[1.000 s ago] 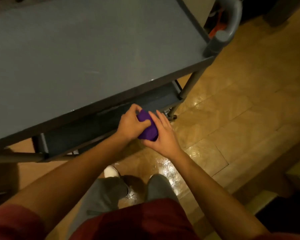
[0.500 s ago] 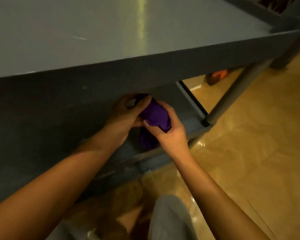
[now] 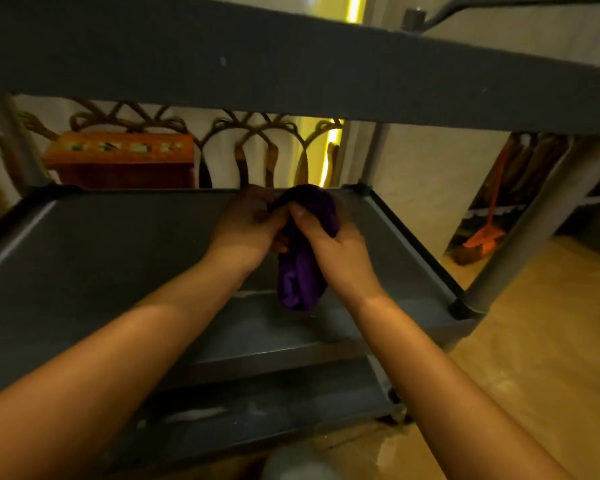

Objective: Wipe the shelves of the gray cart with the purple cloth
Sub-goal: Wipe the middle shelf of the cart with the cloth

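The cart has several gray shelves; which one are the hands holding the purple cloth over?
The middle shelf. Both the left hand and right hand grip the purple cloth above it, under the top shelf and above the bottom shelf.

- Purple cloth [image 3: 302,271]: bunched, hanging lengthwise above the middle shelf.
- Gray cart [image 3: 291,74]: plastic, three tiers visible; middle shelf [image 3: 101,265] tray-like with raised rim.

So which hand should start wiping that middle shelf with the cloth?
Probably the right hand. It grips more of the cloth, which hangs below it just above the shelf. The left hand only pinches the top.
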`<action>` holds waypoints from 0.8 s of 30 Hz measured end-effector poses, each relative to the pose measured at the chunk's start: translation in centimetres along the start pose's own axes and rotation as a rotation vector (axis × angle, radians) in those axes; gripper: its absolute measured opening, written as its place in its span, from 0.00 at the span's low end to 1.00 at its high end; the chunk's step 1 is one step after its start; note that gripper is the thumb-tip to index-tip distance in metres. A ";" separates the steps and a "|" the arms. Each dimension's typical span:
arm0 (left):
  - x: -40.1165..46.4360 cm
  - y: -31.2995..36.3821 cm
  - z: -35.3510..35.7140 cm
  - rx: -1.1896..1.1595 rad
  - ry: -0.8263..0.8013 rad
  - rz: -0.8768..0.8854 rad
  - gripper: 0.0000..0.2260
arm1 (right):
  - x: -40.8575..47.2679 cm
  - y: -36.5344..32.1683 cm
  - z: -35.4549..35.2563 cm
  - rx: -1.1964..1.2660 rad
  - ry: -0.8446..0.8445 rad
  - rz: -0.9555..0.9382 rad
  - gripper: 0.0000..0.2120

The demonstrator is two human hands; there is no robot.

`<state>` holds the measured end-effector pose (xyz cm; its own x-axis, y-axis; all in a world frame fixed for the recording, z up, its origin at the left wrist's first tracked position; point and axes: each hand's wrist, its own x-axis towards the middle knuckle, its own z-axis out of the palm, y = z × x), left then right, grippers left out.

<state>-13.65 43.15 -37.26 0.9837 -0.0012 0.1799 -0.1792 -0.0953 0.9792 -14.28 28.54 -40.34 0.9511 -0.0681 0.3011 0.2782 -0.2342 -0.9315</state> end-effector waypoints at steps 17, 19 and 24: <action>-8.6 -7.8 -16.6 1.252 0.116 -0.234 0.39 | 4.1 1.9 -3.1 -0.864 -0.331 0.031 0.20; -9.0 -8.9 -19.8 1.278 0.106 -0.381 0.45 | 5.4 2.7 -6.1 -0.932 -0.202 0.130 0.17; -10.5 -11.7 -20.8 1.249 0.082 -0.497 0.52 | 4.3 6.6 -7.6 -1.121 -0.130 0.310 0.23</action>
<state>-22.18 65.01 -48.63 0.9280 0.3531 -0.1187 0.3711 -0.9046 0.2099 -9.38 19.38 -43.64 0.9821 -0.1879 0.0087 -0.1803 -0.9537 -0.2407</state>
